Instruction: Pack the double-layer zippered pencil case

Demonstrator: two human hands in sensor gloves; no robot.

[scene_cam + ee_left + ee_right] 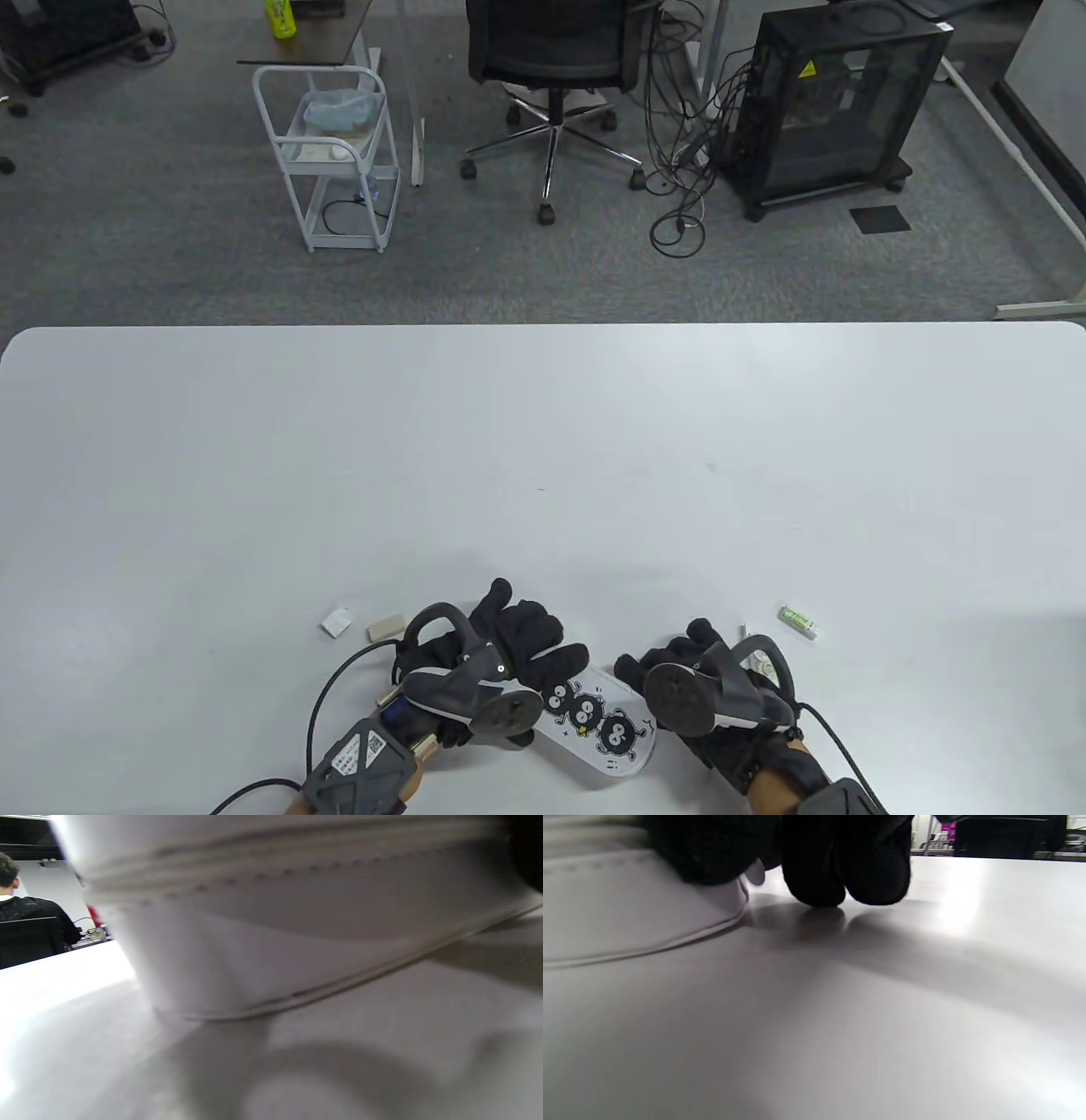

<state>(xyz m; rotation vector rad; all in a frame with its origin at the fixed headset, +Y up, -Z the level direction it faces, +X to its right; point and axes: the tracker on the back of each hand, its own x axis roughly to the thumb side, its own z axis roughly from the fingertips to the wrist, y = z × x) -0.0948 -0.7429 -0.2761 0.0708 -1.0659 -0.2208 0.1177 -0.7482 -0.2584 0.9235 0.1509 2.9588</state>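
table view: both hands, left hand and right hand, gripping soot-sprite-printed pencil case, no legible writing

pencil case on table between hands, eraser left

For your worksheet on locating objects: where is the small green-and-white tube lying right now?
In the table view, the green-and-white tube lies on the white table, near its front edge, just beyond and right of the right hand.

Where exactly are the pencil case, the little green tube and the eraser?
pencil case [598, 722]: table view, on its white printed top, between the hands.
green tube [798, 621]: table view, on its middle.
eraser [386, 628]: table view, on its top face.
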